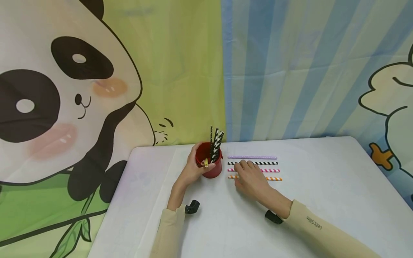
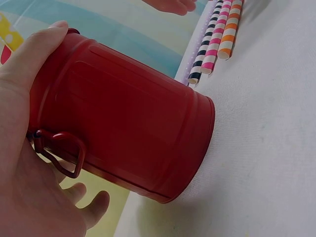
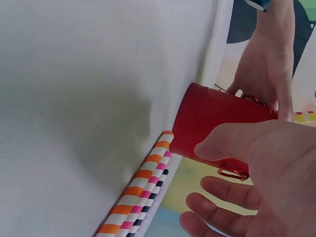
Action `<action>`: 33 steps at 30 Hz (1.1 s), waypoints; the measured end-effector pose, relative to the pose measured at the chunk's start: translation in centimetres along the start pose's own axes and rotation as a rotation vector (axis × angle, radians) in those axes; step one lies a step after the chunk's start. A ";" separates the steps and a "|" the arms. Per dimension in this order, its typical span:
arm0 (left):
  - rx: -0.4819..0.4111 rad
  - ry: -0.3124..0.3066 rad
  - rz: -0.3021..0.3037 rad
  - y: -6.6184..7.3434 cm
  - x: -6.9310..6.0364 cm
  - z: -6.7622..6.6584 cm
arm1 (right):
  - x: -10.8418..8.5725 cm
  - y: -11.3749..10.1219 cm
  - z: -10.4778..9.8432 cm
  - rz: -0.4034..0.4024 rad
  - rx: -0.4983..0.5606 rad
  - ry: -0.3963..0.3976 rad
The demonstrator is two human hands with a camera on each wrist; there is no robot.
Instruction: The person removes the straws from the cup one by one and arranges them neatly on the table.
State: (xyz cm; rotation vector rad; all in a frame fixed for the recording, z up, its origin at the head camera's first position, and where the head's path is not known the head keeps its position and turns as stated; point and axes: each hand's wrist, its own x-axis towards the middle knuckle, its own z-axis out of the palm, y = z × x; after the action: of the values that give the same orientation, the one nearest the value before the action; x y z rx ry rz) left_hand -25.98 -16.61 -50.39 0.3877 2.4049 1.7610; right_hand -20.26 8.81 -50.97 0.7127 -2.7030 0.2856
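My left hand grips a small red metal bucket round its rim, thumb on the near side; the left wrist view shows a looped side handle on the bucket. Black-and-white patterned paper straws stand in it, with a yellow straw leaning low. To its right lie a purple dotted straw, a black-striped straw, a pink-striped straw and an orange-striped straw, roughly parallel. Over their left part hovers my right hand, fingers loosely bent, nothing visible between them.
A white-covered table carries everything. Behind it hangs a printed curtain with a panda and blue stripes, close to the table's back edge. Black wrist devices sit at both cuffs.
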 end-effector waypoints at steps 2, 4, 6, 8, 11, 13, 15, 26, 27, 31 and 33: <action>-0.005 -0.003 -0.001 1.0 -0.5 -0.1 | 0.0 -0.1 -0.1 0.006 0.019 0.012; -0.011 -0.003 0.003 2.0 -0.9 -0.1 | 0.0 -0.2 -0.3 0.012 0.042 0.028; -0.009 -0.004 0.004 2.4 -1.1 -0.1 | 0.0 -0.2 -0.3 0.015 0.060 0.037; -0.013 -0.005 0.005 2.4 -1.1 -0.1 | 0.0 -0.2 -0.3 0.017 0.076 0.047; -0.008 -0.008 0.000 2.4 -1.1 -0.1 | -0.1 -0.2 -0.2 0.014 0.094 0.073; -0.006 -0.009 -0.004 2.4 -1.1 -0.1 | -0.1 -0.3 -0.2 0.011 0.107 0.095; 0.001 -0.009 -0.007 2.4 -1.1 -0.1 | -0.1 -0.4 -0.2 0.008 0.117 0.112; 0.004 -0.004 -0.016 2.3 -1.1 -0.1 | -0.1 -1.0 -0.8 0.049 0.220 0.106; 0.003 -0.004 -0.016 2.3 -1.1 -0.1 | -0.1 -1.0 -0.8 0.052 0.230 0.106; 0.002 -0.007 -0.016 2.2 -1.0 -0.1 | 0.0 -1.3 -0.9 0.057 0.256 0.120; 0.001 -0.007 -0.014 2.2 -1.0 -0.1 | 0.1 -1.5 -1.1 0.056 0.275 0.128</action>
State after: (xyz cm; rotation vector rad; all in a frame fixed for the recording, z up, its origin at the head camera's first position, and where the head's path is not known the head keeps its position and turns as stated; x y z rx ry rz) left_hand -24.80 -16.38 -48.31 0.3755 2.3977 1.7498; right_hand -19.27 7.80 -49.81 0.6675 -2.5908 0.7019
